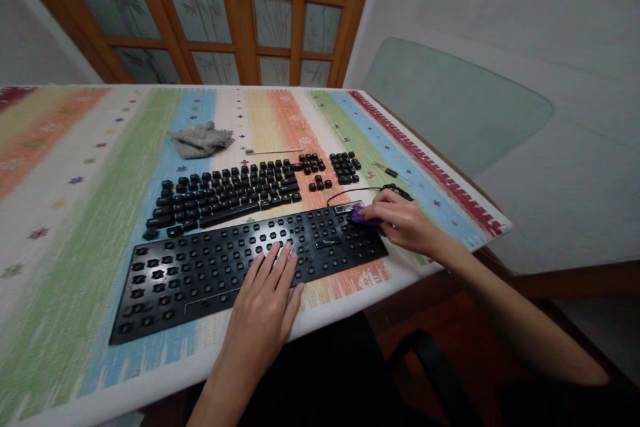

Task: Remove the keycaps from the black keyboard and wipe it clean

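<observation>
A black keyboard base (220, 267) with its keycaps off lies at a slant along the table's near edge. My left hand (267, 287) rests flat on its middle, fingers stretched out over the bare key sockets. At the base's right end, my right hand (403, 219) pinches a purple cloth (367, 215) and presses it on the upper right corner, beside a small framed panel. The cloth is bunched, and part of it is hidden by the fingers. Behind the base, the loose black keycaps (225, 190) stand in rows in keyboard order.
A crumpled grey cloth (203, 140) lies behind the keycaps. Near it is a thin stick-like tool (275, 151). A small black-handled wire tool (390, 172) and a coiled black cable (397, 191) lie at the right. A striped tablecloth (60, 260) covers the table; a chair arm (430, 360) stands below its edge.
</observation>
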Demonstrator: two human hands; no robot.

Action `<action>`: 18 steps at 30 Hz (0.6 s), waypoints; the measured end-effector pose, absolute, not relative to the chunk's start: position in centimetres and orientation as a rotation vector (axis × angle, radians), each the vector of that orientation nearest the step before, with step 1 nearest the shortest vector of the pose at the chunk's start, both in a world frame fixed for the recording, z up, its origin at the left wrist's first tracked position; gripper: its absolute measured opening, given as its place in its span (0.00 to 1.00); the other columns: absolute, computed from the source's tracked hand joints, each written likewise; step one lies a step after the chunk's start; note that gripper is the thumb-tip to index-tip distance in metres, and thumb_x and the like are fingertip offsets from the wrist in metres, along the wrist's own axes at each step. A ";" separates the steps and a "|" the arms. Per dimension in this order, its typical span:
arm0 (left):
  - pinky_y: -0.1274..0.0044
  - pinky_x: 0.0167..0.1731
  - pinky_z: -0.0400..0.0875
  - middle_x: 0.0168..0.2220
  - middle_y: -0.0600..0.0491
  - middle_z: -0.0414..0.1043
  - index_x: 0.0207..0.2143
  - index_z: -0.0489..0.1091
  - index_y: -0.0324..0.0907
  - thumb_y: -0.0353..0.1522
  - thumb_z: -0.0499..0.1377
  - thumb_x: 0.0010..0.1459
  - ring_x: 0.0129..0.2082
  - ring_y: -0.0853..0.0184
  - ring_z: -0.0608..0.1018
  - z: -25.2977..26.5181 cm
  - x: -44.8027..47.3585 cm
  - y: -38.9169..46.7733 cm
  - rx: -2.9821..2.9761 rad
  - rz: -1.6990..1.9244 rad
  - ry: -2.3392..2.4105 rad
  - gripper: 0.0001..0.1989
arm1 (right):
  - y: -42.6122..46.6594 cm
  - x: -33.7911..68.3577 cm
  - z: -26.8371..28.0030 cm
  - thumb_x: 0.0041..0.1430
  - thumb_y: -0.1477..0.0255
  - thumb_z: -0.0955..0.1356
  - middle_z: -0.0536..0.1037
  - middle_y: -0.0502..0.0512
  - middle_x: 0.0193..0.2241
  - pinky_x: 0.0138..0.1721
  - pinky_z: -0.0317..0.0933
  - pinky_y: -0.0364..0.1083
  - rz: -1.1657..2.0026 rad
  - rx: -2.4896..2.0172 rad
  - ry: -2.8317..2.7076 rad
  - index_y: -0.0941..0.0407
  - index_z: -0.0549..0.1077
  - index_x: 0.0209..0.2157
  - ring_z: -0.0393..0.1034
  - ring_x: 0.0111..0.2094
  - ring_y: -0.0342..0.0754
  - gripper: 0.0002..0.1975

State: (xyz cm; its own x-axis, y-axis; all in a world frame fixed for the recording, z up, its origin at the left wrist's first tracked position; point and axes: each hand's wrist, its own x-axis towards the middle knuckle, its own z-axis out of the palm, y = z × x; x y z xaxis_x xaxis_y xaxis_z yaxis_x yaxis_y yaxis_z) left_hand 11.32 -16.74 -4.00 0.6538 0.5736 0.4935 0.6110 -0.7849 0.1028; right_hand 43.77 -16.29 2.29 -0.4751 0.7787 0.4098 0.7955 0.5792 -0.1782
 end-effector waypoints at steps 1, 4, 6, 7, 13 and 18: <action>0.58 0.61 0.65 0.62 0.40 0.67 0.60 0.64 0.32 0.31 0.51 0.68 0.64 0.52 0.68 -4.0 11.3 -16.7 -2.788 -0.792 -1.000 0.20 | -16.2 43.9 1.9 0.59 0.86 0.60 0.77 0.56 0.34 0.37 0.68 0.48 -0.067 -1.249 -2.415 0.55 0.75 0.39 0.68 0.38 0.49 0.17; 0.58 0.61 0.65 0.62 0.41 0.67 0.60 0.65 0.32 0.31 0.51 0.68 0.63 0.52 0.68 -4.0 11.3 -16.7 -2.790 -0.787 -0.995 0.20 | -16.2 44.4 1.0 0.57 0.86 0.60 0.75 0.56 0.32 0.36 0.66 0.47 -0.098 -1.262 -2.474 0.56 0.74 0.38 0.67 0.36 0.48 0.16; 0.58 0.61 0.65 0.62 0.41 0.67 0.60 0.65 0.32 0.31 0.51 0.69 0.63 0.52 0.68 -4.0 11.3 -16.6 -2.797 -0.784 -0.996 0.20 | -16.5 44.7 0.9 0.56 0.87 0.60 0.73 0.55 0.31 0.35 0.64 0.46 -0.088 -1.298 -2.465 0.56 0.74 0.37 0.66 0.36 0.49 0.17; 0.58 0.61 0.65 0.62 0.41 0.67 0.60 0.65 0.33 0.31 0.51 0.69 0.63 0.52 0.68 -4.0 11.3 -16.6 -2.800 -0.788 -0.998 0.20 | -16.7 44.8 1.0 0.54 0.87 0.59 0.73 0.55 0.31 0.35 0.64 0.46 -0.070 -1.321 -2.456 0.56 0.73 0.36 0.66 0.35 0.49 0.17; 0.59 0.61 0.65 0.61 0.41 0.68 0.61 0.63 0.35 0.31 0.52 0.68 0.63 0.53 0.68 -4.1 11.2 -16.7 -2.804 -0.832 -1.006 0.21 | -16.8 44.7 2.1 0.44 0.86 0.61 0.72 0.56 0.31 0.36 0.63 0.47 -0.050 -1.674 -2.255 0.56 0.66 0.34 0.68 0.33 0.50 0.16; 0.59 0.60 0.66 0.61 0.40 0.68 0.61 0.63 0.34 0.31 0.51 0.69 0.63 0.52 0.69 -4.0 11.5 -16.3 -2.791 -0.826 -0.995 0.21 | -16.8 44.6 1.7 0.50 0.82 0.63 0.75 0.55 0.31 0.37 0.64 0.48 -0.158 -1.773 -1.924 0.54 0.66 0.35 0.71 0.33 0.51 0.11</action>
State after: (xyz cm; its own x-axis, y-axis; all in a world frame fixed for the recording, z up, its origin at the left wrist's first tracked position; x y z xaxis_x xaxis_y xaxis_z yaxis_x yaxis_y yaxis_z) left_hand 11.53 -16.31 -3.98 0.6470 0.5686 0.5081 0.6037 -0.7890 0.1141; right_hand 44.58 -16.79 1.70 -0.0130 0.8971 0.4416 0.9572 0.1389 -0.2541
